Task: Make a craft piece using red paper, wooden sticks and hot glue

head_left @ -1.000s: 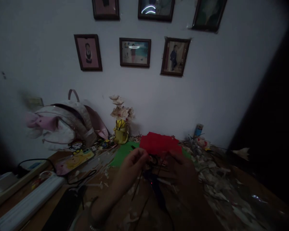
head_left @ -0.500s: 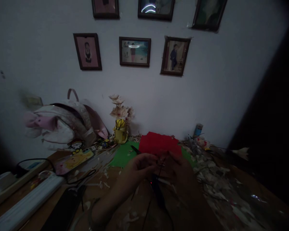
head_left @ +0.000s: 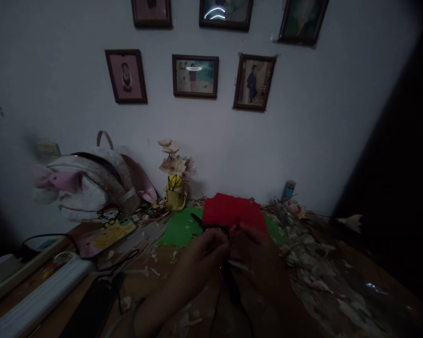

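Note:
Close together over the table, my left hand (head_left: pixel 209 249) and my right hand (head_left: pixel 255 246) are both closed in a pinch, fingertips almost meeting. Whatever they hold is too small and dark to make out. Just beyond my left fingers lie dark scissors (head_left: pixel 199 222), blades pointing away to the left over a green sheet (head_left: pixel 181 230). A red sheet (head_left: pixel 232 211) covers part of the green one, behind my hands. Below my fingers rests a dark, elongated device (head_left: pixel 231 284) with a small red light and a cord.
Scraps (head_left: pixel 313 272) cover the table's right side. On the left are a power strip (head_left: pixel 28 270), a long white box (head_left: pixel 38 298), a black phone-like slab (head_left: pixel 93 305), a patterned phone case (head_left: pixel 107 237) and a backpack (head_left: pixel 91 183). Pale flowers (head_left: pixel 174 162) stand in a yellow pot (head_left: pixel 175 197).
My hands have drawn closer together and my left fingers have curled in more. The thin dark strand seen between them is now mostly hidden, while the scissors' handles show more.

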`<state>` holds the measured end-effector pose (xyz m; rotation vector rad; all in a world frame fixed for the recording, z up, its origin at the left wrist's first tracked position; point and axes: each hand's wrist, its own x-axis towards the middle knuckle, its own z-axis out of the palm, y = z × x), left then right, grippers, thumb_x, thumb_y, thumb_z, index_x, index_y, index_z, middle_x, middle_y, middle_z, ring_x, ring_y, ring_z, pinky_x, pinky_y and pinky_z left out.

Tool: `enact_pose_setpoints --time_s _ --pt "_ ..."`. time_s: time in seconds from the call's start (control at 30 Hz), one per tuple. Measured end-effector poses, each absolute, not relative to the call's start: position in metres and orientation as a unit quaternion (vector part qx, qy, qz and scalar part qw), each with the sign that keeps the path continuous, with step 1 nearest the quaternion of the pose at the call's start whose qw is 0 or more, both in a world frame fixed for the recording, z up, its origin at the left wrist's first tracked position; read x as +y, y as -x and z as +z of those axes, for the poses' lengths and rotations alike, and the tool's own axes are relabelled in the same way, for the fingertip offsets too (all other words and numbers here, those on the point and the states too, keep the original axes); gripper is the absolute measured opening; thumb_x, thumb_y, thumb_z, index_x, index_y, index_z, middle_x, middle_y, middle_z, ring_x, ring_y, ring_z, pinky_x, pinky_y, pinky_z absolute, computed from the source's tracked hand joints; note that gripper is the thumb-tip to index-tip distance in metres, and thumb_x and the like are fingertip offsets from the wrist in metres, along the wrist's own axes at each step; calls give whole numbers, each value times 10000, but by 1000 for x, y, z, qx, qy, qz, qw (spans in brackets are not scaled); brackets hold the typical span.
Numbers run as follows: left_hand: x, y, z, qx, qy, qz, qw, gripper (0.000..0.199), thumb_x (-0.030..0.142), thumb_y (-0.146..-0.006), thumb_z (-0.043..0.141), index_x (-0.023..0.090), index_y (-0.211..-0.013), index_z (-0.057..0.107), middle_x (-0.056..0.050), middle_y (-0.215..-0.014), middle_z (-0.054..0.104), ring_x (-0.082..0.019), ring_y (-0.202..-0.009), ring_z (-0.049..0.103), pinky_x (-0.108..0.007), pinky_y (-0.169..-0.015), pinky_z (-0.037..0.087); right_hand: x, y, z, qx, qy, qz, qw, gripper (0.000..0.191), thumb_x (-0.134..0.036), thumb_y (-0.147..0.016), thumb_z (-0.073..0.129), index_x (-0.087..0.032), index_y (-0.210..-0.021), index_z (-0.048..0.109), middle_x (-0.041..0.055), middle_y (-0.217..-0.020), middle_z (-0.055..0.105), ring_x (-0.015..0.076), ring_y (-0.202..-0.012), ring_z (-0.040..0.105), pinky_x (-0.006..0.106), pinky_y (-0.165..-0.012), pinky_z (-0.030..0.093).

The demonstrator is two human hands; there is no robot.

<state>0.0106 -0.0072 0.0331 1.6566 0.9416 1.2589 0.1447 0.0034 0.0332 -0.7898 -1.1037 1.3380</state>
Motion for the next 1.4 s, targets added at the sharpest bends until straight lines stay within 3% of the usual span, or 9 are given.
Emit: enact_pose_setpoints --time_s 0.13,0.43,0.53,0.63,0.8,0.93,1.13,1.3,1.4 --pt "-6 -11 32 405 -670 489 385 68 227 -720 584 172 -685 602 28 -607 514 -125 -600 448 -205 -559 342 3 -144 29 -566 362 424 607 133 -321 -680 672 -192 -657 651 -12 -693 585 133 -675 529 216 -615 414" --pt "-12 -16 36 366 -646 501 445 104 183 -688 568 172 -710 669 -20 -694 645 -168 -688 548 -233 -634 410 1 -144 17 -693 365 193 591 109 -278 -791 597 -214 -703 609 -8 -740 580 125 -693 517 222 -629 373" --pt "-11 -15 34 368 -648 491 451 108 216 -708 562 164 -721 656 -18 -699 634 -166 -696 540 -233 -638 406 3 -146 23 -680 366 243 587 99 -265 -768 600 -216 -692 642 2 -748 610 142 -719 539 237 -666 387" --pt "-11 -13 33 378 -655 476 449 127 255 -727 568 149 -720 637 -14 -690 610 -165 -700 538 -237 -651 404 10 -154 27 -644 350 386 559 141 -323 -736 627 -206 -667 662 4 -729 617 148 -711 548 237 -654 406" --pt "-12 -7 36 343 -670 477 453 143 244 -779 531 155 -790 642 -11 -750 627 -157 -752 549 -224 -685 409 23 -177 26 -591 234 578 511 552 -694 -569 618 -198 -789 722 20 -660 613 111 -511 489 232 -497 403" --pt "-12 -6 39 352 -693 469 419 140 219 -795 511 159 -806 638 -1 -712 614 -135 -680 534 -204 -620 398 21 -179 31 -555 327 552 529 309 -462 -573 755 -247 -792 723 32 -772 664 142 -625 567 233 -542 448" --pt "-23 -6 39 355 -798 432 224 153 138 -819 490 170 -847 637 -22 -773 610 -131 -709 533 -196 -644 406 -3 -166 40 -644 286 455 544 84 -317 -671 714 -284 -747 730 3 -830 590 133 -748 554 208 -628 446" --pt "-32 0 31 328 -847 388 155 387 87 -838 466 283 -1166 529 -37 -1004 596 -133 -887 544 -199 -761 432 -15 -170 41 -744 254 331 521 124 -345 -784 619 -320 -856 718 9 -854 592 130 -817 542 213 -734 417" --pt "-32 0 27 309 -865 382 103 468 73 -832 467 309 -1236 465 -40 -1005 591 -138 -895 544 -207 -758 445 -15 -171 40 -749 234 316 533 119 -378 -784 608 -328 -822 709 -8 -834 597 114 -785 546 196 -714 412"
